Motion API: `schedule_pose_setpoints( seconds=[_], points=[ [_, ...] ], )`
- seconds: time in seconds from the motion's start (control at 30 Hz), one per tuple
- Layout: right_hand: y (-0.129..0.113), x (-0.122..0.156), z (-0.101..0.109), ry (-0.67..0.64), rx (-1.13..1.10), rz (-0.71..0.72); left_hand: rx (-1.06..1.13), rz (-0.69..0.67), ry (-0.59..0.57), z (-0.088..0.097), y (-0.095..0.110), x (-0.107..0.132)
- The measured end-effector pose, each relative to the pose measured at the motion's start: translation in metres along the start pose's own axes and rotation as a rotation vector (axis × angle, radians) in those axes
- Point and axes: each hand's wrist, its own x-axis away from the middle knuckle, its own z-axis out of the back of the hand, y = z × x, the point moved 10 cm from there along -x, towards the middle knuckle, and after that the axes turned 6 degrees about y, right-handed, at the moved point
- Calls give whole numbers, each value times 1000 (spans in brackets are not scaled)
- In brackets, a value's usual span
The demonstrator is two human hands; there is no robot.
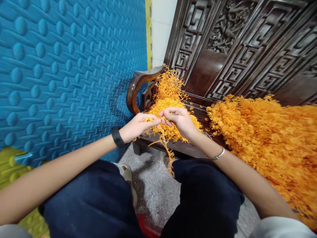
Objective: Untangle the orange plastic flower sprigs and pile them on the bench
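Dark-clad knees [91, 195] at btm of frame. Ctr: L hand [138, 127] & R hand [182, 122] tog., fingertips pinching orange strand [170, 155], which dangles below. Just behind, orange pile [170, 104] on dk bench [185, 149]; bigger orange heap [269, 142] at R. Carved backrest [205, 69] upper R.

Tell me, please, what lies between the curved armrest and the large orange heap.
The head view shows the smaller orange pile, partly behind the left hand and right hand, then a strip of dark seat before the heap.
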Motion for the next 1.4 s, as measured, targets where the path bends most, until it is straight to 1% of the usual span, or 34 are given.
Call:
schedule_pose_setpoints(
  seconds=[0.13,0.23,0.27,0.3,0.33,0.37,0.4,0.43,0.47,0.5,0.53,0.57,0.63,0.67,0.73,0.83,0.93,1.03,1.1,1.17,1.2,1.23,1.27,1.3,1.37,1.4],
  points=[
    [-3,-3,9,135,22,17,-13,-23,70,1,7,-6],
    [-4,-13,10,198,51,40,35,6,121,3,4,-15],
    [-5,-19,14,212,66,50,49,22,136,4,2,-17],
    [-6,-25,23,248,79,65,50,40,147,5,0,-19],
    [-8,-32,39,314,83,80,33,56,154,5,-2,-19],
    [-10,-37,62,412,83,100,4,69,152,6,-3,-18],
    [-10,-38,95,574,67,123,-33,71,146,6,-3,-16],
    [-6,-34,129,741,30,124,-77,58,134,6,-1,-13],
    [-1,-25,162,920,14,142,-121,29,119,6,2,-9],
    [3,-19,185,1002,39,192,-158,-11,108,6,6,-6],
    [11,-17,199,1011,88,200,-189,-46,102,6,9,-3],
    [25,-19,207,962,145,161,-215,-67,98,6,10,-2],
    [53,-23,210,849,270,93,-258,-57,79,4,6,0],
    [64,-25,209,814,318,80,-271,-36,66,2,1,-1],
    [71,-31,201,754,404,131,-289,6,35,-2,-7,-2],
    [62,-48,179,602,499,276,-278,46,13,-6,-15,-4],
    [56,-61,161,479,577,329,-250,73,33,-6,-18,-7],
    [56,-64,151,438,680,326,-262,74,64,-4,-15,-11],
    [56,-63,145,440,736,297,-279,55,69,-5,-11,-13],
    [51,-60,138,452,730,271,-274,34,64,-6,-8,-14],
    [48,-58,132,444,678,256,-264,22,72,-6,-7,-14],
    [45,-57,122,413,589,227,-256,8,91,-4,-6,-14],
    [44,-55,109,352,471,177,-253,-8,121,-2,-4,-13],
    [45,-53,91,263,342,110,-254,-25,159,2,-3,-13],
    [48,-45,43,23,129,-50,-253,-54,217,8,-1,-11],
    [48,-37,18,-98,70,-110,-245,-68,232,10,-1,-9]
  ],
)
